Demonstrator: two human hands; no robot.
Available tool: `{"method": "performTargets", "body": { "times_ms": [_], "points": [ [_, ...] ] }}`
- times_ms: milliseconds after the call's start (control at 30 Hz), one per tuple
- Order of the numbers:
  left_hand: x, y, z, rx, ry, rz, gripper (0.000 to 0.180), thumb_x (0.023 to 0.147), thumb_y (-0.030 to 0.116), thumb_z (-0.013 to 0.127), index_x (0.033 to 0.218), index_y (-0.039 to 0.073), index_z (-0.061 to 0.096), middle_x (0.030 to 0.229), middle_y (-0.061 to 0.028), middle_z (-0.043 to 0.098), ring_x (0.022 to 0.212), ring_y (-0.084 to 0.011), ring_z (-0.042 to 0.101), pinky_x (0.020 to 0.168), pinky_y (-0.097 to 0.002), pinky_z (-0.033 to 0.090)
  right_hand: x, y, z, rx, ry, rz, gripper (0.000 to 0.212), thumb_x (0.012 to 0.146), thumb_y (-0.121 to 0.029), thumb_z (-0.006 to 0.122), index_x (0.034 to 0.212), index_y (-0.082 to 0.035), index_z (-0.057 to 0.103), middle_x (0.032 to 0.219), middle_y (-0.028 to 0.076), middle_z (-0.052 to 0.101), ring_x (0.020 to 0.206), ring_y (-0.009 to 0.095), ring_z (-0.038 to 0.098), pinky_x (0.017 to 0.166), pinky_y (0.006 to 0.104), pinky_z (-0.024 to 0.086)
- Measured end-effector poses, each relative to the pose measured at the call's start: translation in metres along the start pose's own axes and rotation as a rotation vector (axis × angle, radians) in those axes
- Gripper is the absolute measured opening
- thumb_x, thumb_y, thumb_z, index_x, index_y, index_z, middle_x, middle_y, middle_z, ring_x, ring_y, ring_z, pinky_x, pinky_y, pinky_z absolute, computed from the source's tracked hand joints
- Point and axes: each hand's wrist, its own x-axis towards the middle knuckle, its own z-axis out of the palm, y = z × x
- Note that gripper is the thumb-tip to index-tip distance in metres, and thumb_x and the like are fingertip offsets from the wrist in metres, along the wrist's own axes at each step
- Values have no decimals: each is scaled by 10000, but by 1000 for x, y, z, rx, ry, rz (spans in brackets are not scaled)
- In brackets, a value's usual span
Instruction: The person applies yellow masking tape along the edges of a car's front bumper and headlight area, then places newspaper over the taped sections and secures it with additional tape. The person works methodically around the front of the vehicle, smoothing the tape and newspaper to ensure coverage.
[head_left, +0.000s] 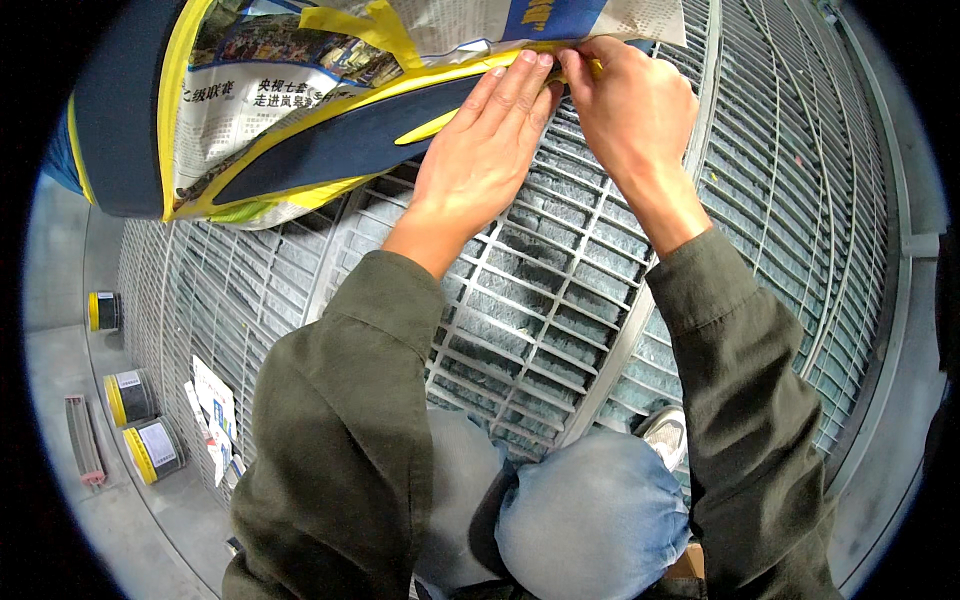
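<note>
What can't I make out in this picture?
All in the head view:
Exactly what the right hand touches: hidden by the hand itself.
One end of the yellow strip: covered by the left hand.
Upper part of the newspaper: cut off by the top edge.
Much of the shoe: behind the knee.

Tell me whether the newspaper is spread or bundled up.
Spread: the newspaper shows broad printed areas, with yellow tape along its edges.
</note>
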Motion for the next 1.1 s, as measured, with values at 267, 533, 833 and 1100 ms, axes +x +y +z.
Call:
{"method": "performTargets", "body": {
  "times_ms": [267, 533, 833, 1100],
  "points": [
    [0, 1, 1, 79, -17, -8, 544, 940, 211, 457, 1440, -3, 465, 1565, -141, 377, 1491, -270, 271, 1229, -398, 233, -5, -8, -5, 68, -56, -57, 295, 888, -341, 660, 734, -90, 645, 615, 134, 650, 591, 345, 671, 536, 442, 531],
    [2, 6, 5, -206, 75, -48, 705, 799, 105, 578, 1468, -22, 394, 1553, -170, 371, 1468, -301, 311, 1220, -423, 259, -15, 3, -28, 782, 228, 527, 214, 945, -164, 657, 868, 29, 706, 644, 37, 673, 539, 73, 603, 490, 250, 462],
    [13, 14, 2, -130, 42, -47, 638, 827, 115, 545, 1442, -16, 439, 1540, -184, 386, 1450, -328, 328, 1215, -443, 246, -78, 14, -59, 870, -32, 763, 185, 983, -160, 638, 901, 1, 681, 656, 8, 645, 522, 35, 555, 450, 189, 389],
    [14, 1, -14, 180, -47, 111, 564, 877, 172, 504, 1407, -22, 483, 1535, -170, 405, 1440, -282, 355, 1210, -400, 253, -86, 13, -59, 933, -42, 809, 191, 987, -164, 625, 937, 6, 695, 669, 22, 652, 520, 52, 563, 446, 198, 405]
  ]
}}
